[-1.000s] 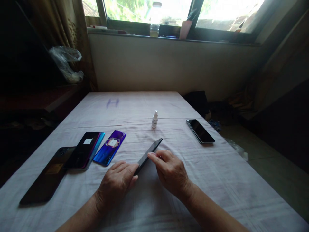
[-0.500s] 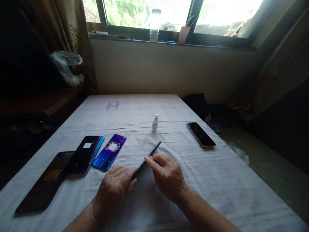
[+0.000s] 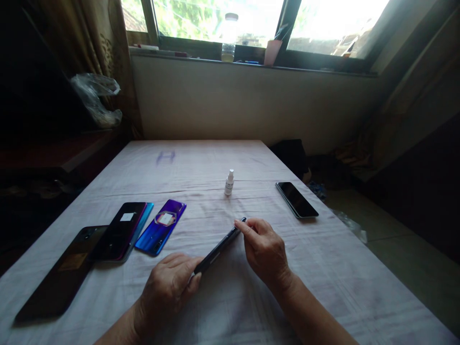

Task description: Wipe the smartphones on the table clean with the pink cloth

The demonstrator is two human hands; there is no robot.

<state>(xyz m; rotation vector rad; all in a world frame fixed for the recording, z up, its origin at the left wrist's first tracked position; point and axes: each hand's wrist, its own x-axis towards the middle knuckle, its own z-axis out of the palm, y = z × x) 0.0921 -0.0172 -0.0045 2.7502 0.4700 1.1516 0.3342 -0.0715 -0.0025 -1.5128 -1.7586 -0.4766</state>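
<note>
A dark phone (image 3: 220,248) is held edge-up and slanted over the cloth, its thin side towards me. My left hand (image 3: 171,280) grips its near lower end between thumb and fingers. At the far upper end, my right hand (image 3: 265,247) pinches the corner with thumb and forefinger. Beyond the phone stands a small white bottle (image 3: 229,183), upright. To the left of it lies a blue-purple phone back cover (image 3: 163,230) with a white sticker. Another phone, black with a glossy screen (image 3: 297,200), rests flat on the right.
At the left, a dark phone-shaped panel (image 3: 59,273) lies partly under stacked glossy panels (image 3: 120,230). White cloth covers the table (image 3: 201,163). A jar (image 3: 229,40) and a pink pot (image 3: 272,52) stand on the windowsill. A plastic bag (image 3: 95,98) hangs at the left.
My right hand has slid up along the phone to its far end. The phone has tilted, so more of its side shows. My left hand still holds the near end.
</note>
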